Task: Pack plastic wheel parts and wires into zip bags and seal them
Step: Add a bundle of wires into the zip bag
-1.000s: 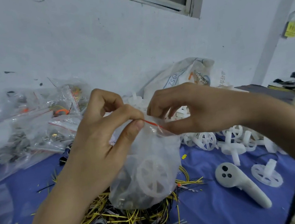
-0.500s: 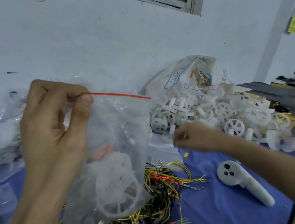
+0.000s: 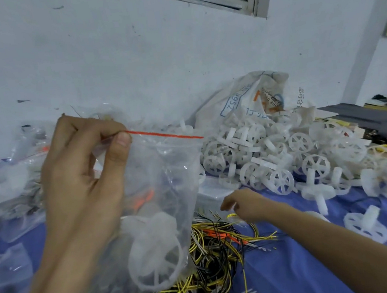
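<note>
Head view gives me the left hand [image 3: 80, 181] up off the bench [image 3: 298, 267], thumb and forefinger pinching the left corner of the zip bag [image 3: 164, 173] right at its red strip [image 3: 164, 134]. The bag hangs free with a spoked wheel [image 3: 155, 254] sagging in the bottom and something orange above it. The right hand [image 3: 245, 204] is low, at the far edge of the wires [image 3: 213, 247], with its fingers curled. I cannot tell whether it has anything between them. The strip looks like one straight line, so I judge the seal made and this the hand-off: the full bag goes to the packed bags [image 3: 6, 182] at the left while the other hand fetches the next lot. To do it well, I would run a glance along the strip to its far end before letting go, since one corner carries all the weight and a half-closed end could peel. I would also lay the bag down rather than drop it. Against a second ago, both hands were then pinching the strip together at the bag's mouth; since then the right has let go and dropped toward the wires, and the left has carried the bag higher and leftward, uncovering the pile of wheel parts [image 3: 272, 151].
</note>
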The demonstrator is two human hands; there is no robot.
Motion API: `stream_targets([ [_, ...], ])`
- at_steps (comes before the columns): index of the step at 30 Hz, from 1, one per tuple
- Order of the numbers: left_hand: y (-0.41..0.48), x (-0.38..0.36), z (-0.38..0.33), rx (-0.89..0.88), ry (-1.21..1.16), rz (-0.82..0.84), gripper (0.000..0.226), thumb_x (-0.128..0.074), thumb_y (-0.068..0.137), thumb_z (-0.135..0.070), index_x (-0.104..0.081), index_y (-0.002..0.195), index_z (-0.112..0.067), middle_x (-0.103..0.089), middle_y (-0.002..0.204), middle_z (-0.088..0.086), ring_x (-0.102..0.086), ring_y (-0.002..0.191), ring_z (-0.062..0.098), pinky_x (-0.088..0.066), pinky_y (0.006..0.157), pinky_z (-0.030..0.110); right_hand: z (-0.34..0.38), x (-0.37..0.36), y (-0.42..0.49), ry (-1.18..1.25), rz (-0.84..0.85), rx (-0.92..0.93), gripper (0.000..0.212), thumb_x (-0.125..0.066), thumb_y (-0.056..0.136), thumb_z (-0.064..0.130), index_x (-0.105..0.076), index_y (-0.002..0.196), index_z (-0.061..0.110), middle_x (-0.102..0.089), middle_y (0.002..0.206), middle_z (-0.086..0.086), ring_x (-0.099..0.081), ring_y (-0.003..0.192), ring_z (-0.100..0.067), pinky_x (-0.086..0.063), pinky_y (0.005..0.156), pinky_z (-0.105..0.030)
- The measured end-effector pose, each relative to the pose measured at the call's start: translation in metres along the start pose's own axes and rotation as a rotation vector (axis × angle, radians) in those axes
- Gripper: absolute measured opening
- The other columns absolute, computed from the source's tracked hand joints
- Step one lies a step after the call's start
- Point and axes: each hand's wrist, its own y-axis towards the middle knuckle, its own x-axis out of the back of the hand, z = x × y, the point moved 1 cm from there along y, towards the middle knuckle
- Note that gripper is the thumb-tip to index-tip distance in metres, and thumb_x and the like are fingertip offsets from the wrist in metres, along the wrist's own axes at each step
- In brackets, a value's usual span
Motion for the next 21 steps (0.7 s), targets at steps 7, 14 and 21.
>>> stream_targets([
  [7, 0.004, 0.008, 0.005, -0.028, 0.049, -0.028, 0.01, -0.046, 0.093, -0.03, -0.054, 0.091, -0.024, -0.048, 0.09, -0.005, -0.049, 0.086, -0.008, -0.036, 0.075, 0.008, 0.042, -0.004, 0.005, 0.286, -0.107, 0.18, 0.022, -0.056, 0.086, 0.0, -0.074, 0.094, 0.009, -0.073, 0.094, -0.008, -0.061, 0.077, -0.008, -0.045, 0.066, -0.009],
  [14, 0.004, 0.009, 0.004, -0.017, 0.061, -0.027, 0.01, -0.046, 0.092, -0.03, -0.054, 0.09, -0.024, -0.05, 0.089, 0.004, -0.051, 0.085, -0.005, -0.038, 0.074, 0.01, 0.064, -0.009, 0.02, 0.027, 0.084, 0.11, 0.029, -0.068, 0.085, 0.032, -0.071, 0.099, 0.007, -0.069, 0.101, -0.011, -0.059, 0.089, -0.022, -0.04, 0.071, -0.025],
  [21, 0.004, 0.009, 0.005, -0.01, 0.03, -0.032, 0.009, -0.048, 0.091, -0.031, -0.056, 0.09, -0.027, -0.049, 0.09, -0.011, -0.051, 0.087, -0.013, -0.037, 0.078, 0.004, 0.054, 0.025, 0.005, 0.428, -0.023, 0.123, 0.017, -0.071, 0.082, 0.03, -0.07, 0.082, 0.013, -0.061, 0.117, 0.0, -0.053, 0.106, -0.013, -0.036, 0.088, -0.027],
])
